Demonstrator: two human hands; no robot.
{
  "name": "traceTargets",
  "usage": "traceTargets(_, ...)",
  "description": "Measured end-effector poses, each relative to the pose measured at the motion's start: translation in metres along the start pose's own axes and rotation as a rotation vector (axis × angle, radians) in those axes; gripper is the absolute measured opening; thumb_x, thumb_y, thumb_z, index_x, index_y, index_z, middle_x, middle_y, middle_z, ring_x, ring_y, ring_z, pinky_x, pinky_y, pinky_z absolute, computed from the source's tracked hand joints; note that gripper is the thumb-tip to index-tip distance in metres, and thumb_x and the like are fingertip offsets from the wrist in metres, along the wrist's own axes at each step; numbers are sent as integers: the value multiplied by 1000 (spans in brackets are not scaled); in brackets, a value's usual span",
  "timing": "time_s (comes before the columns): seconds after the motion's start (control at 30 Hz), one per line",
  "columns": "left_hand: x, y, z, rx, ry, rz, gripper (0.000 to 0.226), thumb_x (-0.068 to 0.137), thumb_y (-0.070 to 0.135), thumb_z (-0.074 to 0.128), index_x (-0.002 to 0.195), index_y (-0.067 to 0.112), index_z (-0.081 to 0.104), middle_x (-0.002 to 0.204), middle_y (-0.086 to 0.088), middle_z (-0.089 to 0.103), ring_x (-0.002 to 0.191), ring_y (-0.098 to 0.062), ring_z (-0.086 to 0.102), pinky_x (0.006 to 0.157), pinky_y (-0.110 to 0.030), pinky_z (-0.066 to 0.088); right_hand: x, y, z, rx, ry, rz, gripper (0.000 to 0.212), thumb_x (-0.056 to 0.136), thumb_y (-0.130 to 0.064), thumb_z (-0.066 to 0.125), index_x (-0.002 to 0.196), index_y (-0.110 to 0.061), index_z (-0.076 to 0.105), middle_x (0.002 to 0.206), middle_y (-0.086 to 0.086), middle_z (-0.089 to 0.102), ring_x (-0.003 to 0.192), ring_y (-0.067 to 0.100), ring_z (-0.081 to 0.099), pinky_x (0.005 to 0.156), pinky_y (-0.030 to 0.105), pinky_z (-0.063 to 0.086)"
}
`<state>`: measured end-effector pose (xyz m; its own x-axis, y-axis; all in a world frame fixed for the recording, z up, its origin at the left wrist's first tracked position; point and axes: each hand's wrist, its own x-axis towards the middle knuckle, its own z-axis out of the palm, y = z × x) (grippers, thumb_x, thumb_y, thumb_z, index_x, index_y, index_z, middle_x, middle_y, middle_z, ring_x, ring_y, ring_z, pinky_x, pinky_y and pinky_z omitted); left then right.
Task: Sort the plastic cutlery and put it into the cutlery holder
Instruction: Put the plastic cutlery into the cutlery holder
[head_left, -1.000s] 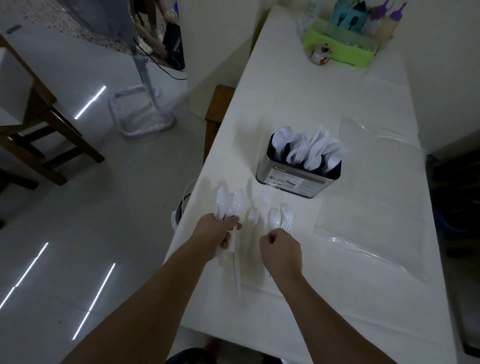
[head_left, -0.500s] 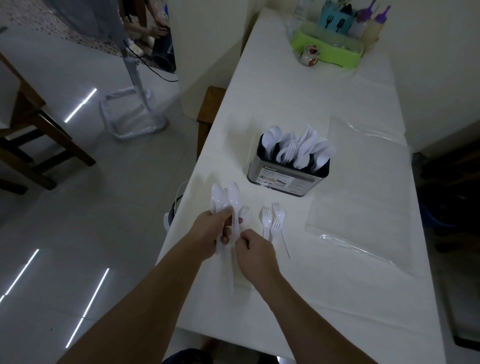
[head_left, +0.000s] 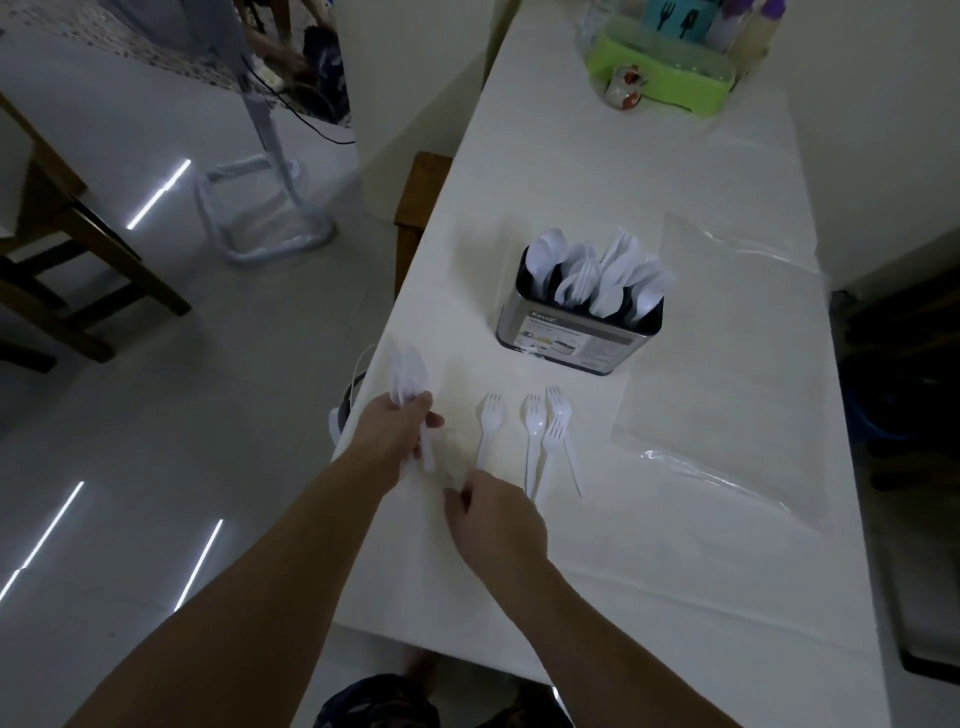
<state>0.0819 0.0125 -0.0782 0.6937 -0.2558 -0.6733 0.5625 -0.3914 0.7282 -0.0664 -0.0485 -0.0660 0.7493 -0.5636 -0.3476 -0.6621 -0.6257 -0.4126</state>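
Head cam looks down on a long white table (head_left: 675, 597) w/ both bare arms reaching in from the bottom. Left hand (head_left: 397, 434) is curled round a small bunch of white plastic spoons (head_left: 408, 376), bowls sticking up past the knuckles, handles poking out below the fingers, right at the table's left edge. Right hand (head_left: 491, 519) sits low over the table just beside it, fingers bent inward at the near end of a fork's handle; can't tell if it's actually pinching anything (fingertips are hidden under the hand).

Three white plastic forks (head_left: 540, 441) lie flat on the table in front of the right hand, tines pointing away: one on its own to the left, two more close together to the right, with what looks like a fourth crossing them. Beyond them stands the cutlery holder (head_left: 576, 338), a shiny metal tub w/ a printed label on its front, already stuffed w/ white spoons, bowls up.

Right of the holder and forks, a clear plastic bag (head_left: 727, 364) lies flat. At the far end, a lime-green tray (head_left: 670, 83) holds bottles and a teal cutlery-print box, small mug in front. Off to the left: tiled floor, a wooden chair (head_left: 67, 249), a fan stand's base (head_left: 265, 218).
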Motion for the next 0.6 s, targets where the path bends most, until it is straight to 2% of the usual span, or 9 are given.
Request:
traceTargets(0.07,4,1,0,-63,15,-14,27,97,26,57,77,9,63,67,-5,62,56,-20,52,58,-30,45,-9,6,7,-39,-15,40,34,93,-53,46,96,-22,59,87,-5,65,81,18,65,66,28,49)
traceTargets(0.2,7,1,3,-293,30,-97,22,98,16,55,78,7,55,61,-7,51,53,-20,51,52,-29,44,-17,13,20,-66,-50,98,36,89,-55,53,98,-22,62,90,-6,67,84,17,67,68,28,50)
traceTargets(0.33,1,0,-2,-288,14,-100,23,99,18,54,81,5,56,66,-7,55,56,-20,56,55,-31,48,-17,14,25,-66,-49,104,32,91,-50,52,95,-21,65,88,-4,69,82,18,67,72,32,56)
traceTargets(0.47,-1,-5,-6,-271,12,-94,20,100,19,53,85,5,58,70,-8,61,56,-19,56,53,-30,48,-17,17,27,-33,6,167,34,94,-47,46,90,-20,65,80,-3,67,74,18,66,69,35,58)
traceTargets(0.6,0,-9,-7,-254,-7,-90,25,99,18,54,77,6,55,64,-7,56,51,-19,53,53,-31,46,-18,22,25,11,60,243,35,95,-47,43,89,-20,64,76,-4,65,70,18,64,66,37,58)
